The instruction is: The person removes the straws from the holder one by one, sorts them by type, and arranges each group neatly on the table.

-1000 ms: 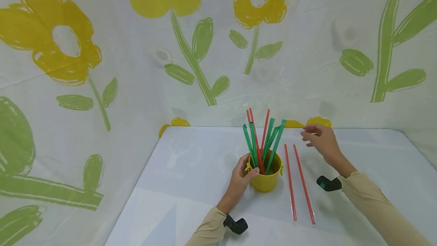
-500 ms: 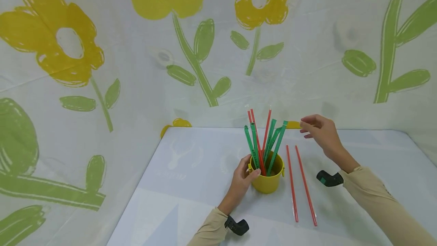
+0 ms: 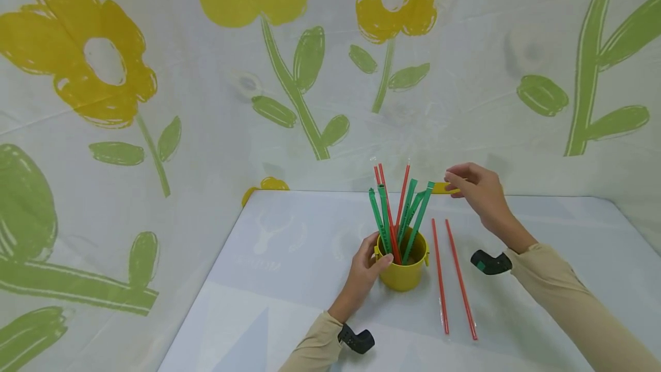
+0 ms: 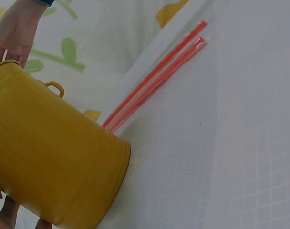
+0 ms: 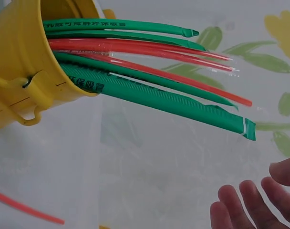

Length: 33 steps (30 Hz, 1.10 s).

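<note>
A small yellow bucket [image 3: 403, 279] with side loops stands upright on the table, several wrapped straws leaning out of it. Some are in green printed paper wrappers [image 5: 173, 107]; others are red straws [image 3: 404, 188] in clear wrap. My left hand [image 3: 363, 273] grips the bucket's left side, thumb at the front rim and fingers behind. To the right and above the straw tops, my right hand [image 3: 480, 194] hovers with loosely bent fingers, holding nothing. In the right wrist view its fingertips [image 5: 227, 194] are apart from the end of the nearest green straw.
Two red straws in clear wrap, a left one [image 3: 440, 274] and a right one [image 3: 461, 277], lie side by side on the white table [image 3: 289, 280], right of the bucket. A flower-print curtain [image 3: 206, 73] rises behind the table's back edge.
My right hand has risen and shifted slightly left, closer to the straw tops. The left hand and bucket have stayed in place.
</note>
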{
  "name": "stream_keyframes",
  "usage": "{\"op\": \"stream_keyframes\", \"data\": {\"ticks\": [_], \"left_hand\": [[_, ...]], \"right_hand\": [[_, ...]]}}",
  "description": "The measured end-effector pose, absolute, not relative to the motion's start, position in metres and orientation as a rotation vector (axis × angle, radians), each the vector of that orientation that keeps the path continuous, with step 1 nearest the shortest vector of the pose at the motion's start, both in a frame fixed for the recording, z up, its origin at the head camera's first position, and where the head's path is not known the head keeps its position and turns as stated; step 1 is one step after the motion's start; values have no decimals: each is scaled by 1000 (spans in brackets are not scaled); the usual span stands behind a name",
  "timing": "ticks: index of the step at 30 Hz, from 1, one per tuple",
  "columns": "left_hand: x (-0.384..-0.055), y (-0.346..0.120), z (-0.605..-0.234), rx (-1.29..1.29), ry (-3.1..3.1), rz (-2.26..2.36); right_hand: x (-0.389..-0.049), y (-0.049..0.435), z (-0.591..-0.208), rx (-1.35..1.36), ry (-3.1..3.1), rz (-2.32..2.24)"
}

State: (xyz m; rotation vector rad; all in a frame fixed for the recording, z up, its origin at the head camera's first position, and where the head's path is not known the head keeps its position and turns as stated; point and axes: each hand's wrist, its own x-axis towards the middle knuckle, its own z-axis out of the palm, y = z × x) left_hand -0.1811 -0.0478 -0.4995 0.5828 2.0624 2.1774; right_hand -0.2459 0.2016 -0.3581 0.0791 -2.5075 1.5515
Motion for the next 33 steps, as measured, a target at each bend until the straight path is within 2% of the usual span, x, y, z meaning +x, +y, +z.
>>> {"op": "stream_keyframes", "data": {"ticks": [19,33], "left_hand": [[-180,-48,-498,578,2090,2173],[-179,-47,-499,554,2070,2179]], "right_hand": [[-253,172,-340,145,-2505,1659],[-262,157,-345,239,-2551,1636]]}}
